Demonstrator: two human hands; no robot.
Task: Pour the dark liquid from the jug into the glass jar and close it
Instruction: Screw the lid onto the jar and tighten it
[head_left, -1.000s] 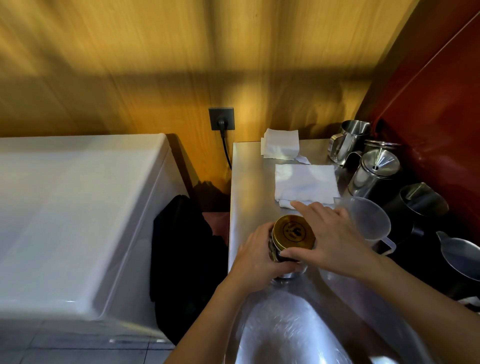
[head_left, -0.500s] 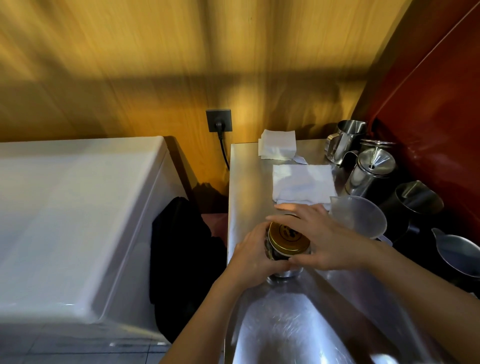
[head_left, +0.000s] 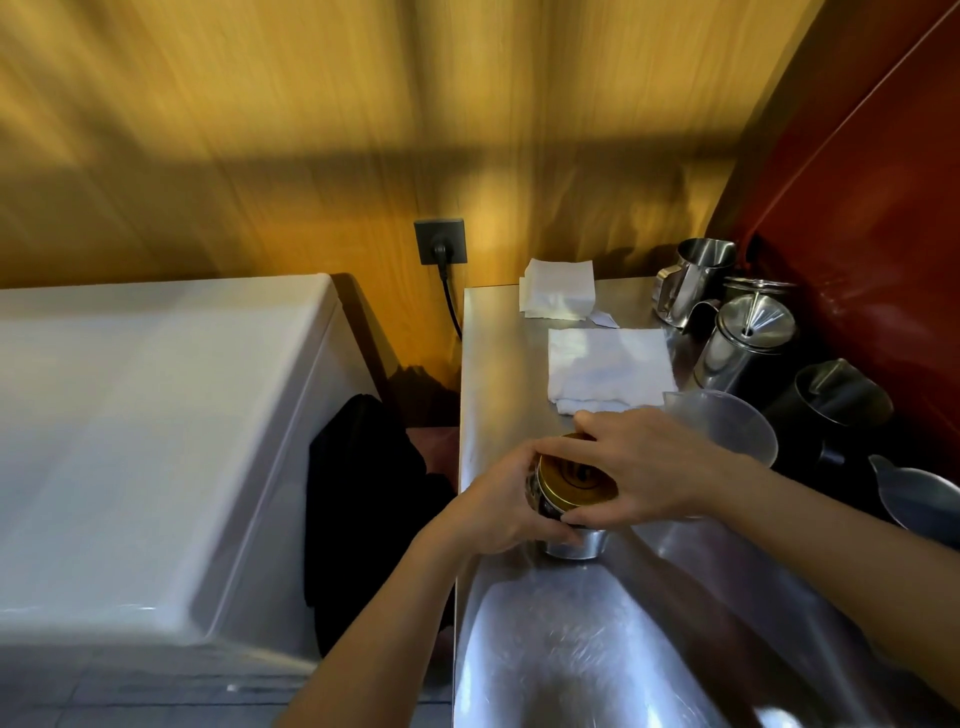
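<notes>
On the steel counter (head_left: 498, 364), the left hand (head_left: 498, 506) wraps the side of the glass jar (head_left: 563, 530) while the right hand (head_left: 649, 467) grips its gold lid (head_left: 569, 483), whose dark emblem is too blurred to read. Just right stands a clear plastic jug (head_left: 727, 431), beside dark and steel pitchers (head_left: 748, 338). Beyond lie a folded white cloth (head_left: 608, 369) and paper napkins (head_left: 558, 286).

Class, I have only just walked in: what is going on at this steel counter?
A person is closing a glass jar of dark liquid on the steel counter. The left hand grips the jar's side, while the right hand holds the round gold metal lid on top. The clear plastic jug stands empty just behind.
</notes>
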